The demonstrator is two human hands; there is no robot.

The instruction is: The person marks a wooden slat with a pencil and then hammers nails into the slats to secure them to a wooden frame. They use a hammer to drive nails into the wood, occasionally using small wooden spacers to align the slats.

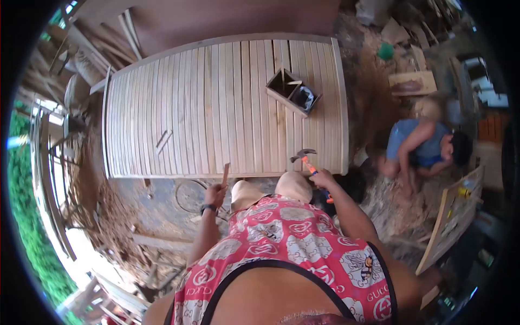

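In front of my knees lies a large slatted wooden panel [184, 108] made of narrow pale boards in a frame. My right hand [323, 179] is closed round the orange and black handle of a claw hammer [304, 156], its metal head up over the panel's near edge. My left hand [215, 194], with a dark band at the wrist, grips a short, thin wooden strip [226, 174] that points up toward the same edge. A two-compartment wooden box [287, 103] rests on the panel's right half, with a dark plastic lining and a stick in it.
Small wood pieces [163, 141] lie on the panel's left part. To the right, another person [417, 143] in blue crouches among wood shavings. A board [452, 214] leans at lower right. Scrap timber [103, 46] is piled at upper left.
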